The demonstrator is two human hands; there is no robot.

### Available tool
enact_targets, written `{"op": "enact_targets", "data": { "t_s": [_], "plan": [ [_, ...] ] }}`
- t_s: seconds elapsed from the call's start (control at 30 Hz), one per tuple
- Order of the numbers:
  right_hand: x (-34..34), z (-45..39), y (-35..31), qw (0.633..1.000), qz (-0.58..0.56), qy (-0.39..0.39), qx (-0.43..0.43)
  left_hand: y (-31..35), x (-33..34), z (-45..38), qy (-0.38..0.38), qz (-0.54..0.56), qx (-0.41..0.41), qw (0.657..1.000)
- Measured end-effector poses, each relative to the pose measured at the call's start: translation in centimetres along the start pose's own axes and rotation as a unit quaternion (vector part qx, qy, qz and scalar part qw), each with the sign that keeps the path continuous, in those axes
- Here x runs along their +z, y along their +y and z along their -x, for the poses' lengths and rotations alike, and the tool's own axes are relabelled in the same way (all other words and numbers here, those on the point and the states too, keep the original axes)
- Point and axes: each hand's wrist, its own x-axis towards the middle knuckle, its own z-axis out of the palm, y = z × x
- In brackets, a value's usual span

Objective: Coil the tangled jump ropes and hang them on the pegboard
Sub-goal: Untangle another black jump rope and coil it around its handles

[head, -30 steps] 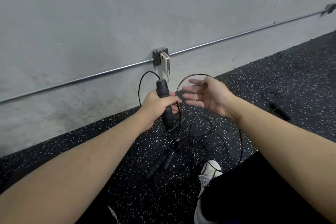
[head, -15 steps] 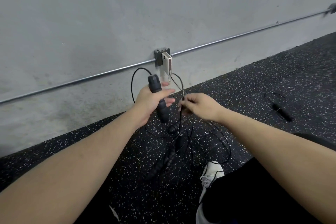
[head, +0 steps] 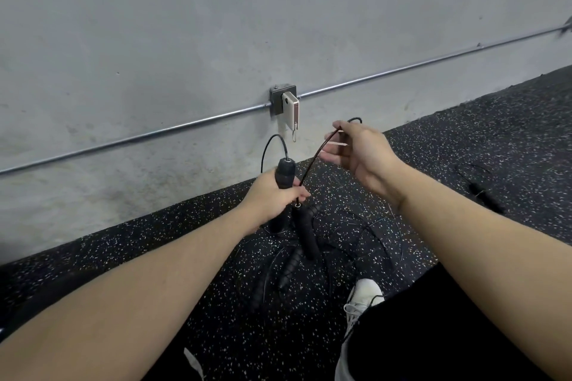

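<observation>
My left hand (head: 274, 195) grips an upright black jump rope handle (head: 284, 172), with a thin black cord looping out of its top. My right hand (head: 360, 151), raised to the right of it, pinches the cord (head: 311, 161), which runs taut down to a second black handle (head: 306, 232) hanging just below my left hand. More black handles (head: 289, 266) and tangled thin cord loops (head: 371, 235) lie on the speckled black floor beneath both hands. No pegboard is in view.
A grey concrete wall (head: 216, 25) carries a metal conduit (head: 154, 133) and a junction box (head: 278, 99) with a white device (head: 291, 110) plugged in. Another rope handle (head: 483, 192) lies on the floor at right. My white shoe (head: 362, 297) stands near the tangle.
My right hand has risen up and to the right, drawing the cord taut. A second handle now hangs lifted under my left hand, which has dropped slightly.
</observation>
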Motion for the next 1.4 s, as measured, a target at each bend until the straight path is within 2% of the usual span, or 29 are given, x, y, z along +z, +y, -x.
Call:
{"op": "enact_targets", "data": {
  "t_s": [0.1,0.2,0.27,0.37,0.43,0.47,0.57,0.63,0.73,0.83,0.9,1.0,1.23,1.4],
  "plan": [
    [0.1,-0.1,0.3,0.999,0.02,-0.003,0.046,0.6,-0.3,0.2,0.005,0.072,-0.004,0.997],
    [0.5,0.2,1.1,0.981,0.147,-0.079,0.104,1.6,-0.9,0.2,0.017,0.119,0.008,0.993],
    [0.8,0.5,2.0,0.946,0.266,-0.148,0.112,2.2,-1.5,0.1,0.036,0.137,0.016,0.99],
    [1.4,1.2,2.6,0.865,0.411,-0.259,0.123,2.7,-2.5,0.0,0.069,0.165,0.029,0.983],
    [2.0,2.1,2.8,0.813,0.49,-0.297,0.1,2.9,-3.1,0.2,0.078,0.21,0.03,0.974],
    [2.3,2.1,3.3,0.804,0.508,-0.299,0.075,3.1,-3.4,0.2,0.083,0.227,0.029,0.97],
    [3.3,1.9,4.5,0.821,0.497,-0.279,0.014,3.0,-4.6,0.3,0.101,0.225,0.027,0.969],
    [4.2,1.6,4.4,0.853,0.463,-0.239,-0.003,2.7,-5.4,0.5,0.113,0.216,0.02,0.97],
    [5.5,1.3,3.8,0.934,0.319,-0.161,0.013,2.3,-6.7,0.9,0.144,0.222,0.011,0.964],
    [6.7,1.2,3.1,0.967,0.208,-0.139,0.055,2.4,-7.7,1.3,0.118,0.277,-0.018,0.953],
    [7.7,1.2,2.9,0.976,0.156,-0.132,0.07,2.6,-8.1,1.6,0.092,0.337,-0.039,0.936],
    [9.1,1.0,2.8,0.983,0.141,-0.105,0.044,2.6,-8.5,2.0,0.099,0.374,-0.055,0.921],
    [12.4,0.8,3.8,0.987,0.14,-0.076,0.006,2.9,-8.4,2.5,0.072,0.354,-0.057,0.931],
    [14.1,0.0,4.9,0.988,0.14,-0.06,0.004,2.8,-8.8,2.8,0.031,0.401,-0.063,0.913]
  ]
}}
